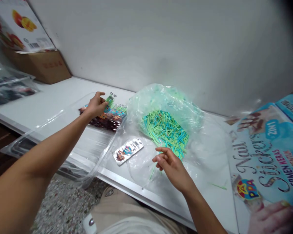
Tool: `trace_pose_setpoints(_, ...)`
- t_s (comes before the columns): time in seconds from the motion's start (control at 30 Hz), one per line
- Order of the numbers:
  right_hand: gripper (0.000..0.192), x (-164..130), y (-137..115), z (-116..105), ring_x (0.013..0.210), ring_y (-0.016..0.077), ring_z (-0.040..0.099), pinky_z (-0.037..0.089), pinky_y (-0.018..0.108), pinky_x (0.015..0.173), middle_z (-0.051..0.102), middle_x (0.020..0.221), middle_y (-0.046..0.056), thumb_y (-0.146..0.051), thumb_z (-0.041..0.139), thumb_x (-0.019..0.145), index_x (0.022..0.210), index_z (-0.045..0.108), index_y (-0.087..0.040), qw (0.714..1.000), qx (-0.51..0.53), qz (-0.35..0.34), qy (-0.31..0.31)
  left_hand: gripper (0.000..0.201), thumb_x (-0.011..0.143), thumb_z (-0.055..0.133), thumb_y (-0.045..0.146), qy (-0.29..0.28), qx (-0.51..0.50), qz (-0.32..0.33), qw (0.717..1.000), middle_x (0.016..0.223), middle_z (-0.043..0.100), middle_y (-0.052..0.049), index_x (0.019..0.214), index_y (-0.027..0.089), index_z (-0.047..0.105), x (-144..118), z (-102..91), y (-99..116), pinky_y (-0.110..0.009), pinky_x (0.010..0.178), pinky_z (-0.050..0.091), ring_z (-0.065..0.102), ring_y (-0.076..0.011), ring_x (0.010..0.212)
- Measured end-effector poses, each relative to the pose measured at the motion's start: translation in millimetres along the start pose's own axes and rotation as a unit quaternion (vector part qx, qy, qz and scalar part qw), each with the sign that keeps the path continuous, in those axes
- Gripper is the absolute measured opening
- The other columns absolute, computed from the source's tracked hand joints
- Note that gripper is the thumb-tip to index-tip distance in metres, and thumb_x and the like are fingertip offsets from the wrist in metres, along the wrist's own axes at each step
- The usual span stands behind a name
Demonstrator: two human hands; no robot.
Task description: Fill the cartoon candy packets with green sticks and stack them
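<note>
- A row of wrapped packets (106, 121) stands close together in the far part of a transparent plastic container (88, 148); these look like the portion already done.
- The person's left hand (96, 105) is over that row, its fingers at the edge of a green-topped packet (109, 100) that rises above its neighbours; the grip is small and blurred, so whether they pinch it or merely touch it cannot be told.
- One single packet (128, 151) lies flat on the white surface (207, 204), outside the container and between it and the right hand, so it seems not yet placed.
- Green and blue sticks (166, 130) lie loose in a heap at the mouth of a plastic bag (161, 92); judging by the heap, plenty is left.
- The person's right hand (172, 169) hangs at the near edge of the heap, fingers loosely curled and apart, with nothing visible between them.
- One stray stick (218, 186) lies farther right, well apart from the heap.
</note>
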State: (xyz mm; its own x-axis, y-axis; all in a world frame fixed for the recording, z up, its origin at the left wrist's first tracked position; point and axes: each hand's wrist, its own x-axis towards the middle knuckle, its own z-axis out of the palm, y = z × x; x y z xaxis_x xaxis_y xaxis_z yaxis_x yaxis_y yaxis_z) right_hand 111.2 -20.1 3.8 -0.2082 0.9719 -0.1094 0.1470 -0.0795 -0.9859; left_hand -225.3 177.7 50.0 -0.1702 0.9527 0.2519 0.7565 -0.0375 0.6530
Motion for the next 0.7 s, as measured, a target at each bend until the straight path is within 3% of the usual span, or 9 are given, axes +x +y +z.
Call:
trace_pose_setpoints(0.1,0.033,-2.6,3.4,-2.9,0.069,0.0151,0.058,0.049,0.032,0.065,0.065,0.084,0.004,-0.042,0.051,0.087,0.112,0.050,-0.019,1.000,-0.020,0.015,-0.011,0.060,0.079,0.053,0.027,-0.035,0.079,0.014,0.996,0.095,0.067,-0.010,0.134,0.012,0.037,23.6,18.2,-21.6,-0.032,0.074,0.049,0.061,-0.0193,0.081)
trace_pose_setpoints(0.2,0.032,-4.1,9.3,-8.2,0.070,0.0155,0.059,0.050,0.033,0.067,0.065,0.084,0.004,-0.041,0.050,0.088,0.111,0.052,-0.019,0.999,-0.036,0.026,-0.008,0.064,0.079,0.052,0.032,-0.051,0.131,0.034,0.989,0.116,0.063,-0.016,0.138,0.010,0.037,28.7,28.7,-30.2,-0.039,0.090,0.044,0.058,-0.0275,0.103)
trace_pose_setpoints(0.33,0.030,-4.1,19.5,-12.2,0.073,0.0160,0.059,0.050,0.034,0.071,0.063,0.083,0.003,-0.041,0.049,0.089,0.109,0.055,-0.020,0.995,-0.092,0.025,0.003,0.057,0.088,0.036,0.047,-0.131,0.195,0.162,0.958,0.134,0.054,-0.012,0.132,0.014,0.050,21.0,29.3,-39.5,-0.038,0.105,0.031,0.046,-0.0273,0.123)
trace_pose_setpoints(0.43,0.028,0.0,25.8,-9.5,0.074,0.0165,0.059,0.049,0.032,0.071,0.063,0.083,0.003,-0.040,0.048,0.089,0.107,0.056,-0.021,0.992,-0.121,0.034,-0.009,0.061,0.090,0.030,0.053,-0.197,0.240,0.232,0.922,0.143,0.046,-0.010,0.136,0.016,0.046,13.9,30.8,-47.8,-0.036,0.110,0.022,0.037,-0.0246,0.132)
trace_pose_setpoints(0.57,0.024,10.3,28.2,-0.1,0.073,0.0155,0.058,0.047,0.029,0.069,0.062,0.081,0.002,-0.038,0.046,0.090,0.102,0.058,-0.019,0.987,-0.154,0.013,-0.047,0.064,0.092,0.025,0.052,-0.186,0.266,0.222,0.919,0.145,0.040,-0.015,0.140,0.013,0.040,13.7,43.7,-52.5,-0.041,0.111,0.019,0.031,-0.0265,0.136)
trace_pose_setpoints(0.7,0.023,24.1,30.1,6.0,0.069,0.0147,0.057,0.045,0.028,0.066,0.061,0.076,0.000,-0.035,0.044,0.091,0.098,0.059,-0.020,0.977,-0.201,-0.023,-0.066,0.063,0.092,0.022,0.052,-0.192,0.302,0.209,0.910,0.147,0.037,-0.015,0.142,0.018,0.037,18.7,53.7,-47.6,-0.044,0.109,0.020,0.031,-0.0293,0.136)
